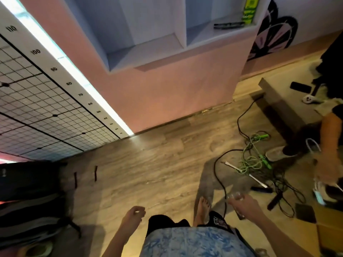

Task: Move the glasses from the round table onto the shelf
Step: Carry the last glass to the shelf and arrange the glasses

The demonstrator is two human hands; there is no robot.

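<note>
The right hand [246, 207] has its fingers curled round a clear glass [234, 197], holding it low in front of the body, above the wooden floor [148, 164] and well short of the shelf [144, 51]. The left hand [134, 216] hangs to the left of the hip with fingers loosely curled and nothing in them. Between the two hands, a bare foot [203, 205] steps forward on the boards. To the right of the glass lies a tangle of black cable [220, 175] and green rope [250, 160]. Farther right, another person's arm [330, 145] reaches down at the frame edge. The pink and white shelf stands far ahead against the wall, and a flat dark object [228, 25], too blurred to name, lies in its right compartment beside a green box [249, 10]. A gridded panel with numbers [46, 108] fills the far left.
</note>
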